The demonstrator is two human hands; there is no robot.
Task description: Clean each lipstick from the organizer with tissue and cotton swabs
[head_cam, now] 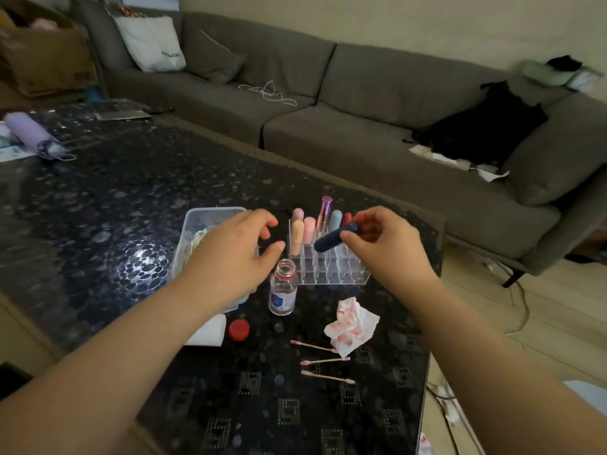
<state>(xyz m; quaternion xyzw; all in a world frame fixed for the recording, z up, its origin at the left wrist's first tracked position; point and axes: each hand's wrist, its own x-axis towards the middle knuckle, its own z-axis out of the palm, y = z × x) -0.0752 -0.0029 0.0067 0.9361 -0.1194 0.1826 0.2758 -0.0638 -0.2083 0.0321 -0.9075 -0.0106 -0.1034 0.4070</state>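
A clear acrylic organizer [331,272] stands on the dark table and holds several lipsticks [308,229] in its back rows. My right hand [384,239] pinches a dark blue lipstick [335,238] and holds it tilted just above the organizer. My left hand [236,254] hovers with loosely spread fingers, holding nothing, over a clear plastic box of cotton swabs [193,238]. A crumpled tissue [351,323] stained pink lies in front of the organizer. Three used cotton swabs [323,361] lie beside it.
A small open bottle of clear liquid [283,290] stands left of the organizer, its red cap [238,330] on the table nearby. White tissue [210,333] shows under my left forearm. A grey sofa [361,93] runs behind the table; a purple umbrella [31,134] lies far left.
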